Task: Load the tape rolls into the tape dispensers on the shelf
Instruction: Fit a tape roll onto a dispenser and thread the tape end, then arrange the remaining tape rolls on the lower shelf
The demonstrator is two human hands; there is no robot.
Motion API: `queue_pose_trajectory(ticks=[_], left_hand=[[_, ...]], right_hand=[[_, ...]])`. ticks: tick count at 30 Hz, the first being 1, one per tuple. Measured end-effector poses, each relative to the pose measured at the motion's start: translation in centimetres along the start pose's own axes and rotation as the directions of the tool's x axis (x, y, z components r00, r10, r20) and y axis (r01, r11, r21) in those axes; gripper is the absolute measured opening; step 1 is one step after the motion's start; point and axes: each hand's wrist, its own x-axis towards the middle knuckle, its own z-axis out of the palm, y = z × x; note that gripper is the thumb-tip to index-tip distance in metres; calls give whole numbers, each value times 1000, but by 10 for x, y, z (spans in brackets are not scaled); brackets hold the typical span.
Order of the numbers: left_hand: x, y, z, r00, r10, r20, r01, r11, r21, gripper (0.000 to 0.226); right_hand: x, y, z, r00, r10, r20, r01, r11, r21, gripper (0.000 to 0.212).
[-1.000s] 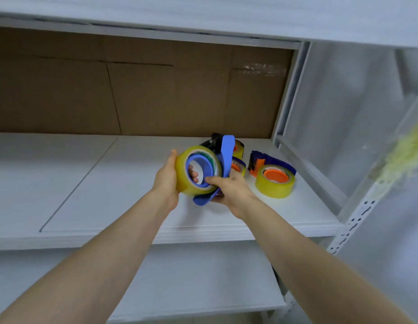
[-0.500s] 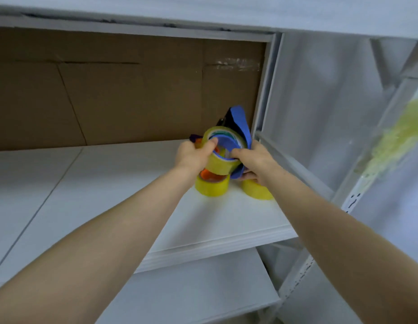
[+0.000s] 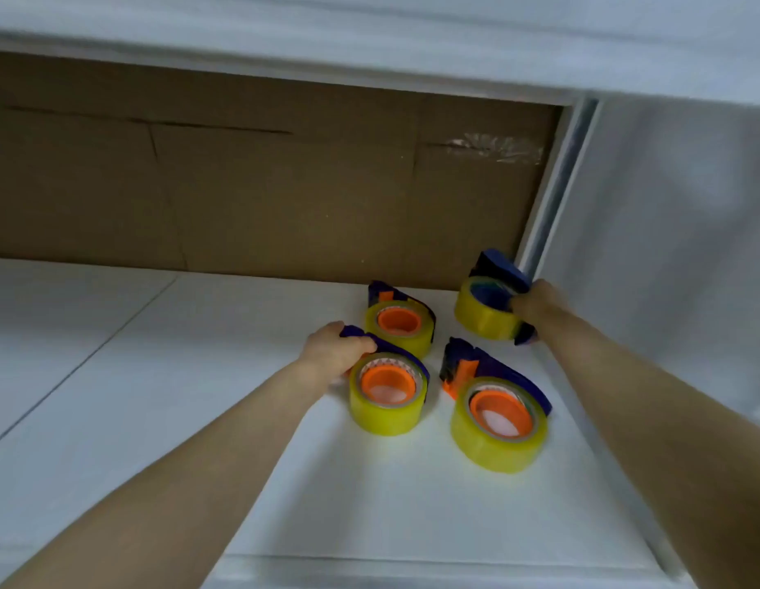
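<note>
White shelf (image 3: 157, 418), cardboard back panel (image 3: 242, 184) behind, and four loaded dispensers (image 3: 497, 418) huddled at its right end. The right hand (image 3: 535, 301) wraps the blue-cored dispenser (image 3: 488, 308) by the corner post (image 3: 548, 206), likely parking it (tidy cluster, this). The left hand (image 3: 335, 348) curls round the front-left dispenser (image 3: 386, 393) at its handle, seemingly steadying it.

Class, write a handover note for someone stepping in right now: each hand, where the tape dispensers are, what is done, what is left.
Left hand grips the front-left blue plastic tape dispenser, orange hub, yellow roll loaded.
Right hand holds the blue-hubbed dispenser, yellow roll loaded, at the back right corner of the white shelf.
The back-centre dispenser and front-right dispenser, orange hubs, lie loaded on the shelf.
Done: all four dispensers in view carry rolls.
Left: let go of both; no loose roll shows.
</note>
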Motion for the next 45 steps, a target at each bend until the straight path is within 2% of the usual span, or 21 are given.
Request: queue_pose_trajectory(ticks=[2, 5, 12, 14, 16, 17, 19, 21, 27, 31, 36, 40, 45], left_hand=[[0, -4, 1, 997, -50, 50, 52, 998, -40, 25], [-2, -8, 5, 991, -44, 129, 51, 997, -54, 39], [3, -15, 16, 992, -85, 90, 90, 994, -58, 63], [2, -16, 14, 991, -105, 84, 114, 987, -116, 62], [2, -16, 9, 990, -129, 65, 137, 980, -145, 78], [0, -16, 4, 991, -129, 41, 134, 982, -136, 84], [-4, -18, -12, 994, -109, -4, 108, 990, -90, 88], [-14, -23, -33, 997, -72, -40, 72, 997, 1, 84], [-77, -72, -146, 990, -23, -142, 48, 983, 179, 71], [-130, -134, -246, 961, -37, -275, 120, 949, 291, 68], [-187, -206, -356, 892, -109, -440, 275, 902, 333, 64], [-214, -247, -428, 829, -164, -535, 368, 880, 301, 64], [-221, -294, -500, 759, -194, -621, 440, 856, 271, 60]], right_hand=[[17, 9, 12, 999, 40, 36, -39, 999, -27, 43], [27, 16, 29, 997, 26, 73, -18, 994, -111, 38], [29, 21, 45, 991, -20, 130, 57, 955, -291, 35], [30, 18, 45, 995, -22, 93, 51, 945, -323, 40], [25, 10, 48, 999, -48, -2, 44, 937, -347, 49], [16, 3, 51, 993, -111, -49, 85, 924, -374, 50], [-5, -15, 60, 956, -279, -89, 216, 878, -427, 43], [-31, -35, 72, 909, -411, -70, 353, 848, -396, 40], [-134, -108, 161, 796, -586, 152, 606, 774, -184, 45], [-231, -163, 249, 715, -636, 290, 672, 739, -38, 48], [-343, -222, 339, 551, -707, 443, 755, 649, 97, 49], [-400, -273, 391, 454, -745, 488, 807, 576, 129, 44], [-439, -332, 455, 378, -770, 515, 832, 526, 176, 39]])
